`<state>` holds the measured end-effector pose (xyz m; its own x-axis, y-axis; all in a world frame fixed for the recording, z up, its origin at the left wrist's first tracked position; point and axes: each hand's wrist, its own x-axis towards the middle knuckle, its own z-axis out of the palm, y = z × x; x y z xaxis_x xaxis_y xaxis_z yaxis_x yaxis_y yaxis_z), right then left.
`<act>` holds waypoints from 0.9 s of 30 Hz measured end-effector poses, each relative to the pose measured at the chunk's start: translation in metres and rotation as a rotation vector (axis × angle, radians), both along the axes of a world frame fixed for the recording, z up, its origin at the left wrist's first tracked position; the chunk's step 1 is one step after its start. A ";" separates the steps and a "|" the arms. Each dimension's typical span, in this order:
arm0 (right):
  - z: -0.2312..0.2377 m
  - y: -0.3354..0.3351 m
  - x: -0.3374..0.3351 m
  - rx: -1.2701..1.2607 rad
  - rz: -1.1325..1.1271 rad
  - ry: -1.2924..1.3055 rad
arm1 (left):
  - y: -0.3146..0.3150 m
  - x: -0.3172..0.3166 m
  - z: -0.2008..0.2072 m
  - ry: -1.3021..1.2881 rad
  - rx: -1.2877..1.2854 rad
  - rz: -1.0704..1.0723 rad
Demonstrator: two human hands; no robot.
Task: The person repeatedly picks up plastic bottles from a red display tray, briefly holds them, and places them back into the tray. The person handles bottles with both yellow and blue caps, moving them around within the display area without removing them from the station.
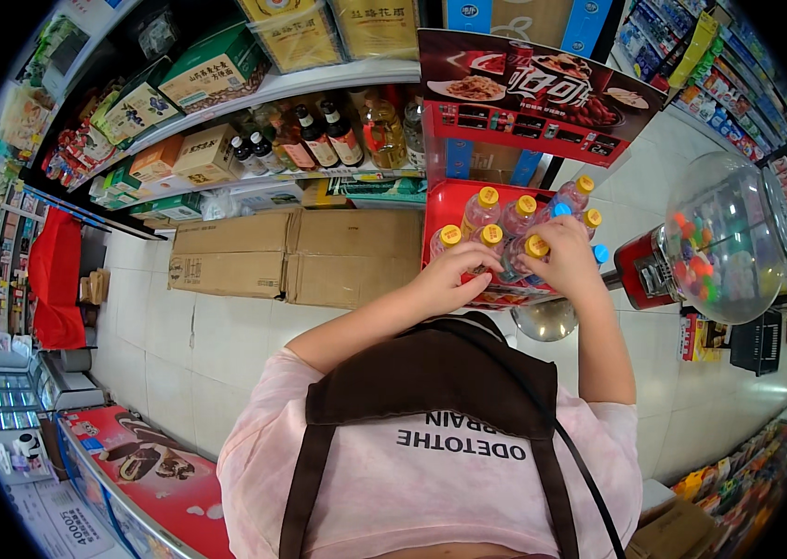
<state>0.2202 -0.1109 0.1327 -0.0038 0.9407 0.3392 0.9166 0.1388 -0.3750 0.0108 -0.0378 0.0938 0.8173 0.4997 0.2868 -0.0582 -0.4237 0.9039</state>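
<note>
Several clear plastic bottles with yellow or blue caps stand grouped in a red display stand (440,197) in front of me. My right hand (569,259) is closed around the upper part of a yellow-capped bottle (536,246) at the near side of the group. Beside it, my left hand (449,279) reaches over the stand's near edge, fingers spread and bent, thumb apart. Its fingertips are close to another yellow-capped bottle (491,235); whether they touch it I cannot tell. A blue-capped bottle (561,211) shows just behind my right hand.
A red printed header board (542,98) rises behind the bottles. To the right stands a candy machine with a clear globe (724,238). Flattened cardboard boxes (291,256) lie on the left, below shelves of boxes and dark sauce bottles (314,135). A red-topped freezer (147,466) is at lower left.
</note>
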 end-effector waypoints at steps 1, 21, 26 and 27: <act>0.007 0.000 0.001 0.006 0.002 0.014 | 0.000 -0.001 -0.001 0.010 0.014 -0.007; 0.079 0.006 -0.011 -0.018 -0.038 0.724 | -0.023 0.008 -0.021 0.142 -0.300 -0.271; 0.061 0.024 0.004 -0.036 0.026 0.940 | -0.035 0.009 -0.005 0.138 -0.318 -0.212; 0.060 0.025 0.008 -0.061 0.024 0.920 | -0.037 0.010 -0.006 0.155 -0.318 -0.206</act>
<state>0.2280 -0.0856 0.1931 0.2227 0.9603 0.1678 0.2509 0.1098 -0.9618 0.0207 -0.0750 0.0882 0.9309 0.3652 0.0100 0.0345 -0.1151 0.9928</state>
